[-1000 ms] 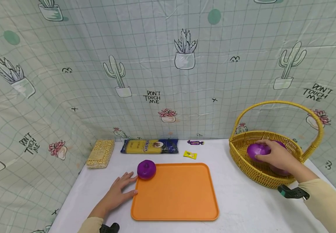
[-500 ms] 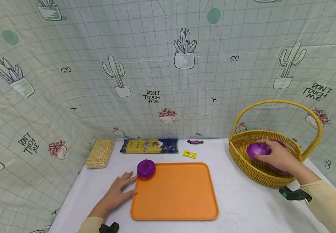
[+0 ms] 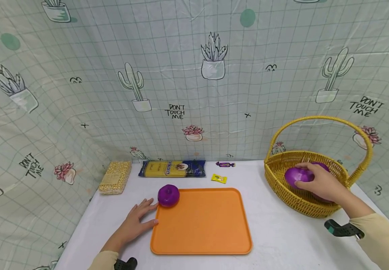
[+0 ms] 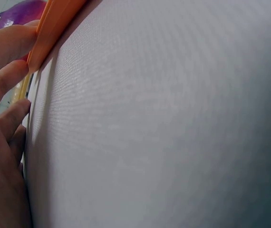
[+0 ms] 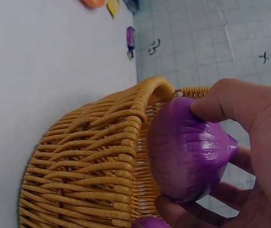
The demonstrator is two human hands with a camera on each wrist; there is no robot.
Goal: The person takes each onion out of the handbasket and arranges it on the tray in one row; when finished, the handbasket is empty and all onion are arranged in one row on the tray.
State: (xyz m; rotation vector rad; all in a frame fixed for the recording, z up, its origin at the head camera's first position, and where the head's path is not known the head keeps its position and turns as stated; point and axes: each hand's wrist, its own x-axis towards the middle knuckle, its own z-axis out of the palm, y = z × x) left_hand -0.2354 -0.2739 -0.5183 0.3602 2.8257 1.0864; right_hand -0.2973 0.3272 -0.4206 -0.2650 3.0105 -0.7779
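Note:
In the head view my right hand point(image 3: 324, 182) reaches into the yellow wicker basket point(image 3: 290, 197) and grips a purple onion point(image 3: 295, 177). The right wrist view shows thumb and fingers curled round this glossy onion point(image 5: 185, 149), just inside the rim. More purple produce point(image 3: 322, 198) lies in the basket, partly hidden by the hand. My left hand point(image 3: 135, 222) rests at the left edge of the orange tray point(image 3: 204, 225), fingers spread and fingertips touching the rim. A round purple vegetable point(image 3: 168, 195) with a dimpled top sits on the tray's far left corner.
Behind the tray lie a blue and yellow pasta packet point(image 3: 171, 169), a yellow wrapped sweet point(image 3: 219, 178) and a purple wrapped sweet point(image 3: 226, 164). A bag of corn kernels point(image 3: 115, 177) stands at the back left. The basket's tall handle point(image 3: 319, 117) arches above it.
The right forearm and sleeve have shifted slightly right and down, while the hand keeps its grip on the onion in the basket. The left hand stays at the tray's edge.

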